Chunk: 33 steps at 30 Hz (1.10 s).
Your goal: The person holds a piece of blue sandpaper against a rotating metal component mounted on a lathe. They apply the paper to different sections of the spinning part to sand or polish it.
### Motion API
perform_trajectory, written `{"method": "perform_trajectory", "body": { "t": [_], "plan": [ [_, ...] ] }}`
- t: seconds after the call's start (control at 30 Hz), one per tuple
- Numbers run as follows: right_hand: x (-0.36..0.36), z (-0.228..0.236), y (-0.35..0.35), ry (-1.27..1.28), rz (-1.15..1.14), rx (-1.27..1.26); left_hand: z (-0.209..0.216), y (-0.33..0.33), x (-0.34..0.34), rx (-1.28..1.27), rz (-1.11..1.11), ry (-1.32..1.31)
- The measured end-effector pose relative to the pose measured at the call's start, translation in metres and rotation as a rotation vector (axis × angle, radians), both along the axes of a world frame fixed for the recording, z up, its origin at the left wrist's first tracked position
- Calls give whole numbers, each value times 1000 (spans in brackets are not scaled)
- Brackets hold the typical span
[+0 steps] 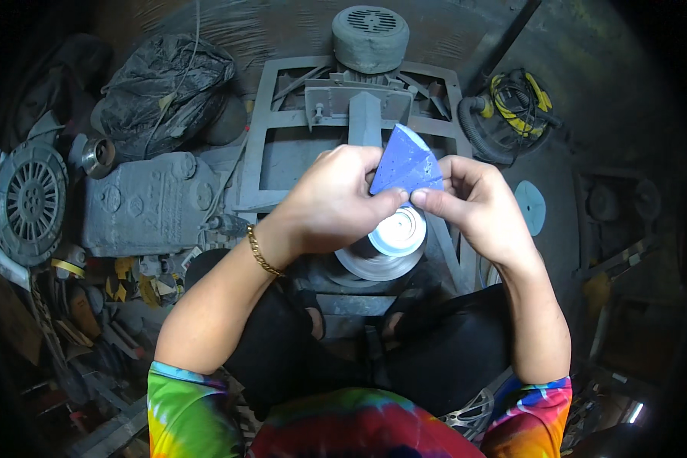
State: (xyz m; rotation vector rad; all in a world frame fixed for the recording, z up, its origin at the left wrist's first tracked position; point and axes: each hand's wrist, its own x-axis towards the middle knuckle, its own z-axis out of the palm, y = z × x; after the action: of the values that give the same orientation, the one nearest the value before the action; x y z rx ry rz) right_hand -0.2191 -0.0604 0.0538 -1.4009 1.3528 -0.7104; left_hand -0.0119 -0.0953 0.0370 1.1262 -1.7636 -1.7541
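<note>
Both of my hands hold a blue sanding disc (406, 162) folded into a creased wedge, its rounded edge pointing up and away from me. My left hand (324, 200) pinches its lower left side, thumb on the near face and fingers curled behind. At the lower right corner, my right hand (482, 204) has thumb and fingers closed on it, the two thumb tips almost meeting. Just below my hands sits a shiny round metal wheel (382, 263) with a pale, bright-lit hub (399, 231). My left hand partly covers that wheel.
Behind my hands stands a dusty metal frame (263, 122) with a grey motor (370, 42). A yellow-and-black vacuum cleaner (519, 114) is at far right, near a pale round disc (530, 208). Leftward lie a black plastic bag (168, 84), a grey metal casing (141, 202) and a slotted round cover (30, 202).
</note>
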Motion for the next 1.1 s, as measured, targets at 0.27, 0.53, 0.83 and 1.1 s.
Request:
{"method": "perform_trajectory", "body": {
  "t": [0.27,0.53,0.83,1.1],
  "plan": [
    [5,2,-1,-175,-2,31,5,-3,10,103,-1,170],
    [5,-7,-3,-11,30,72,-7,-1,6,48,-13,5],
    [5,-13,-6,-93,32,109,-8,3,6,56,33,-25],
    [7,-16,-7,-88,37,112,-5,7,9,9,69,-95]
  ]
}}
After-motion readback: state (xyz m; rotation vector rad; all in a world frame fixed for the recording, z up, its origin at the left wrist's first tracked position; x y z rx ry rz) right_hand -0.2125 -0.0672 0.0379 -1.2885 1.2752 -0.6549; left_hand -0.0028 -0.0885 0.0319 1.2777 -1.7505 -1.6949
